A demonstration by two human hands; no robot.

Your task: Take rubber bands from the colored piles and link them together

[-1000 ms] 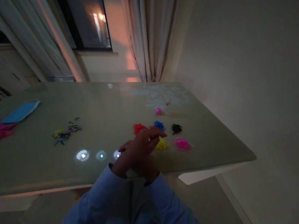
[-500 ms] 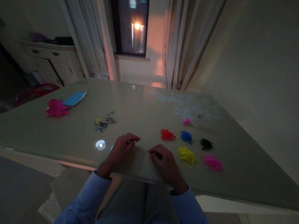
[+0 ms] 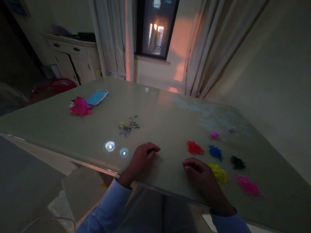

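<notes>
My left hand (image 3: 143, 158) rests on the glossy table with its fingers curled together; whether anything small is in them is hidden. Further right, my right hand (image 3: 202, 176) lies with curled fingers beside the yellow pile (image 3: 218, 173), partly covering it; its fingertips show nothing I can make out. Beyond it are a red pile (image 3: 194, 147), a blue pile (image 3: 215, 152), a black pile (image 3: 237, 162) and a pink pile (image 3: 248, 185) of small bands. A mixed group of dark and yellow bands (image 3: 129, 127) lies beyond my left hand.
At the left of the table (image 3: 49, 130) are a crumpled pink wrapper (image 3: 81, 106) and a blue face mask (image 3: 98, 97). A small pink item (image 3: 214, 135) and a clear bag (image 3: 232, 129) lie at the back right. A cabinet (image 3: 69, 53) stands behind.
The view has turned, so the table items appear shifted. My right hand has moved right, away from my left hand and closer to the yellow pile.
</notes>
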